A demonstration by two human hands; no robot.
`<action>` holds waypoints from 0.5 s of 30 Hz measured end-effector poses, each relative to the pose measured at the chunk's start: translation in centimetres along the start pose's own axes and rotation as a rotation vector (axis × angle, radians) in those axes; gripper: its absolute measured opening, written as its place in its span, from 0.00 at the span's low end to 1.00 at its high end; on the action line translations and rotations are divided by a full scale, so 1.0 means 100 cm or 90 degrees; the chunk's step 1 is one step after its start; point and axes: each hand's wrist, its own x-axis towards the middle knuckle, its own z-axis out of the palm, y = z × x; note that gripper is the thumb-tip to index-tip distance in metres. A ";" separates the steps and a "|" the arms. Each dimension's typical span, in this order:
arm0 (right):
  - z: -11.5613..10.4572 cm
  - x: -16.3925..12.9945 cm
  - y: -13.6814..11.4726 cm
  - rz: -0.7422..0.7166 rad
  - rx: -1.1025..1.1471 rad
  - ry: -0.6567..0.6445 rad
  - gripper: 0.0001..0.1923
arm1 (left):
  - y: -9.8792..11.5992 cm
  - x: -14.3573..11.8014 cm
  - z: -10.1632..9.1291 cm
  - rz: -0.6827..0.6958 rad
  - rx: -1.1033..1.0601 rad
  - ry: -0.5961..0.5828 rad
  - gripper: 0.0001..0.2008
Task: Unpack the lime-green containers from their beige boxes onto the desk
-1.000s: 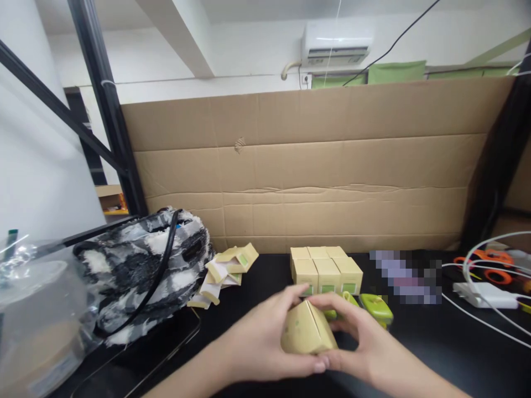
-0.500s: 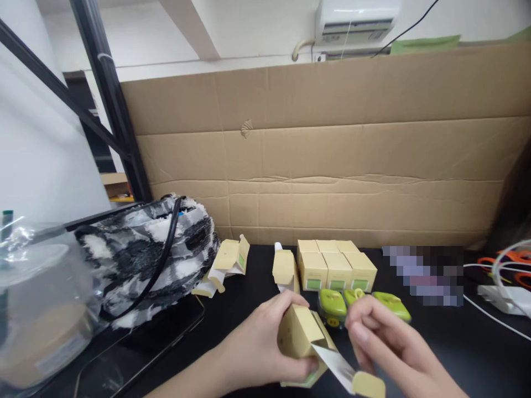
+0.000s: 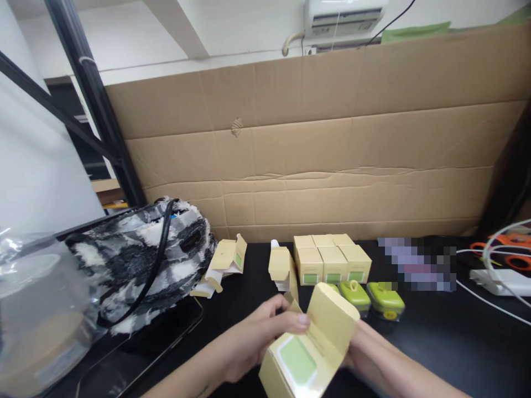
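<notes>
My left hand (image 3: 265,331) is closed around a small pale-yellow cardboard box (image 3: 286,381), its thumb lying across the top edge. The box is tilted, with a green label on the side towards me and a broad flap standing up. My right hand (image 3: 360,348) is at the box's right side, largely behind that flap, so its fingers are hidden. Beyond the box sit green-lidded small containers (image 3: 385,301) with loops on top, one partly covered by the flap.
Several closed yellow boxes (image 3: 332,262) stand in a block at the back. Two opened cartons (image 3: 280,265) lie left of them. A furry bag (image 3: 145,254), a phone-like black slab (image 3: 141,348) and a plastic-wrapped tub (image 3: 45,326) occupy the left; cables and a white adapter (image 3: 495,282) the right.
The box has turned so its labelled side and raised flap face me. My right hand has moved from in front of the green containers to behind the flap.
</notes>
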 end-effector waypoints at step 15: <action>-0.040 -0.014 -0.044 -0.146 -0.341 0.129 0.30 | 0.020 -0.010 -0.020 0.153 -0.029 -0.025 0.23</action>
